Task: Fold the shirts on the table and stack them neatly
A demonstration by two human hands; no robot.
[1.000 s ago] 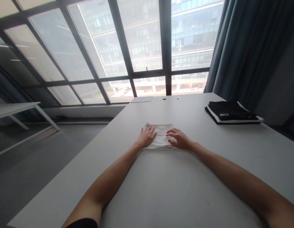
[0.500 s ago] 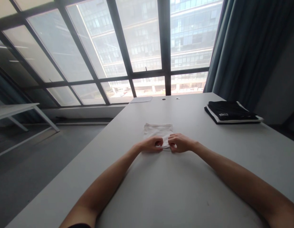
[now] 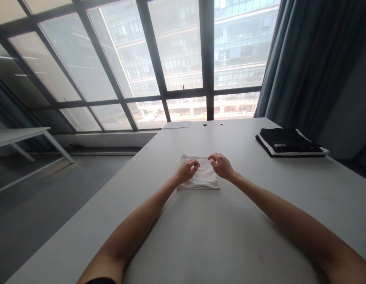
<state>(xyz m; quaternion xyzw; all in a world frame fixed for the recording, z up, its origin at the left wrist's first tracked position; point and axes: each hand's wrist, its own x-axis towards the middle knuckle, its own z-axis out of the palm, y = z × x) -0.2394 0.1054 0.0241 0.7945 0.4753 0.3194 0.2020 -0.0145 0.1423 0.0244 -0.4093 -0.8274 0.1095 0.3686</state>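
A small folded white cloth [image 3: 204, 179] lies on the grey table [image 3: 218, 236] straight ahead of me. My left hand [image 3: 186, 171] rests on its left part with the fingers curled, pinching a layer of the cloth. My right hand [image 3: 221, 165] is on its right part, fingers bent and pinching the cloth near the far edge. Both hands hold the same fold.
A folded stack of black and white garments [image 3: 289, 141] lies at the table's right side near the curtain [image 3: 313, 59]. A flat sheet of paper [image 3: 177, 125] sits at the far edge by the window. Another table [image 3: 20, 134] stands off to the left.
Both hands went from lying flat on the cloth to pinching its near edge, then carried that edge away from me toward the far edge, so the cloth is folded over.
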